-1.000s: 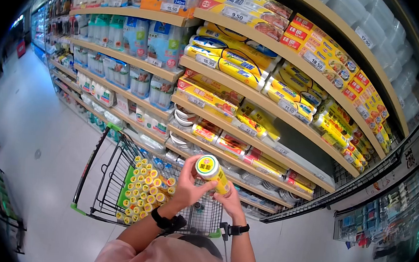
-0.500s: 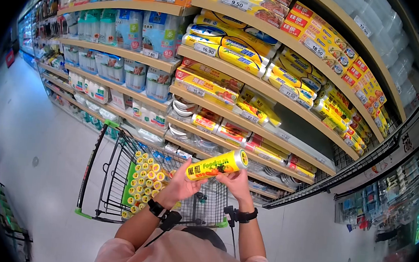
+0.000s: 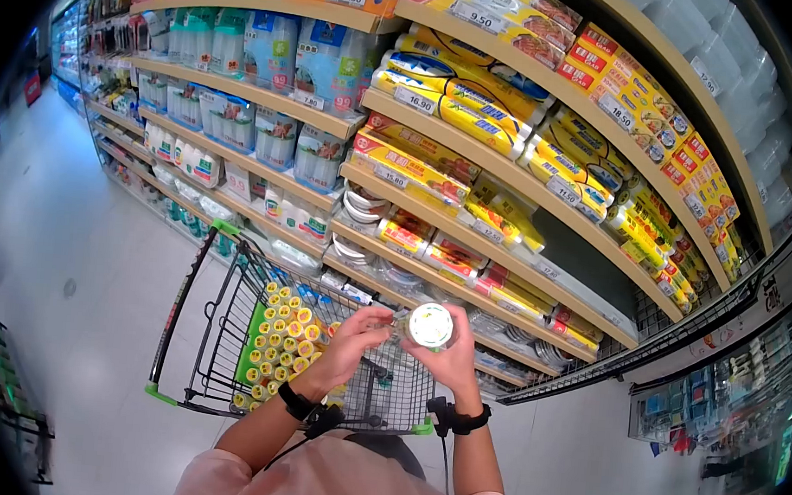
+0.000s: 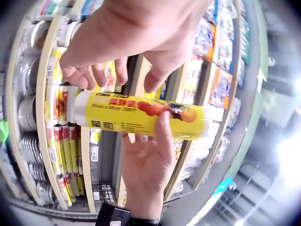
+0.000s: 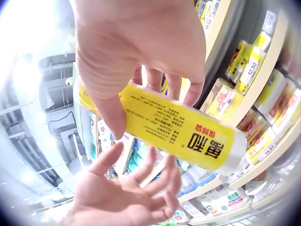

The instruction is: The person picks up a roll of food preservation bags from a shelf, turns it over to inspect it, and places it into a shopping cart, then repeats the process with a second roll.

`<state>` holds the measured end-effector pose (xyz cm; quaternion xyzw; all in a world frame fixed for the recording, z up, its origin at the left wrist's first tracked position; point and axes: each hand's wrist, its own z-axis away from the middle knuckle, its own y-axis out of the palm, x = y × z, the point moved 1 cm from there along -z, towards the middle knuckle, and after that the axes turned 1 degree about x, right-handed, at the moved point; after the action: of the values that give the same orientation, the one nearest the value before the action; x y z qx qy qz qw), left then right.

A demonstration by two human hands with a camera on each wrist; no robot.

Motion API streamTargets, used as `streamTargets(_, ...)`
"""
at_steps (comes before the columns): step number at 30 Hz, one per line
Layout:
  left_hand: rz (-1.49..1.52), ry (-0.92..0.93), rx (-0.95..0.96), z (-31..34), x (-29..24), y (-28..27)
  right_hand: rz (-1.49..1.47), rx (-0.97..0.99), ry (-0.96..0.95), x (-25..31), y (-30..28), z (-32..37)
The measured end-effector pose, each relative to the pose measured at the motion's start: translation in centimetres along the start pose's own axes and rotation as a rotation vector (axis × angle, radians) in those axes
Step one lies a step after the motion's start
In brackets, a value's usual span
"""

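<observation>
The shopping cart (image 3: 188, 298) holds a dense block of stacked rolls (image 3: 282, 341), end caps up, on its left side. The right hand (image 5: 141, 42) grasps the yellow roll (image 4: 141, 115) above the cart's near end, thumb across the front and fingers behind. The left hand (image 5: 127, 193) is released, fingers spread beside the roll. The head view shows only the roll's white end cap (image 3: 431, 325). The wrist views show its printed side.
</observation>
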<state>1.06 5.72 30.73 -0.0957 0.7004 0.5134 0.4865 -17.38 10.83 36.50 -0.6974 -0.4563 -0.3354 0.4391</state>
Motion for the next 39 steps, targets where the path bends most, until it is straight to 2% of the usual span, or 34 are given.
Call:
streamTargets(1, 0.002, 0.089, 0.110, 0.1, -1.0, 1.0, 0.033, -0.005, -0.018, -0.2, 0.1, 0.1)
streamTargets(4, -0.163, 0.227, 0.179, 0.4, -2.9, 2.8, 0.031, 0.041, 0.007, -0.5, 0.4, 0.5)
streamTargets(7, -0.479, 0.372, 0.189, -0.1, -3.0, 2.7, 0.165, 0.083, -0.066, 0.7, 0.1, 0.1)
streamTargets(8, -0.699, 0.489, 0.188, -0.1, -3.1, 2.7, 0.233, 0.102, -0.092, 1.0, -0.1, -0.1)
streamTargets(11, -0.714, 0.473, 0.080, 0.1, -2.9, 3.0, 0.212, 0.191, -0.057, 0.7, -0.2, 0.1)
streamTargets(15, -0.664, 0.619, -0.073, -0.1, -0.2, 2.9, 0.146, 0.097, 0.059, -0.2, 0.2, 1.1)
streamTargets(19, -0.617, 0.712, -0.141, -0.2, 0.4, 3.2, 0.087, 0.102, 0.023, -0.4, 0.6, 0.9)
streamTargets(23, -0.677, 0.686, -0.130, 0.1, 0.0, 3.5, 0.111, 0.092, 0.028, -0.6, 0.7, 0.7)
streamTargets(26, -0.529, 0.655, -0.122, 0.4, 0.0, 3.9, 0.163, 0.130, 0.092, -1.1, 0.3, 0.7)
streamTargets(30, -0.558, 0.537, -0.203, 0.8, 1.1, 3.6, 0.138, 0.142, 0.160, -2.2, 0.0, 1.4)
streamTargets(34, -0.529, 0.558, -0.339, 0.8, 1.6, 4.3, 0.122, 0.159, 0.184, -2.0, -0.2, 1.2)
streamTargets(39, -0.512, 0.552, -0.363, 0.5, 2.5, 4.5, 0.139, 0.151, 0.214, -3.3, -0.4, 2.2)
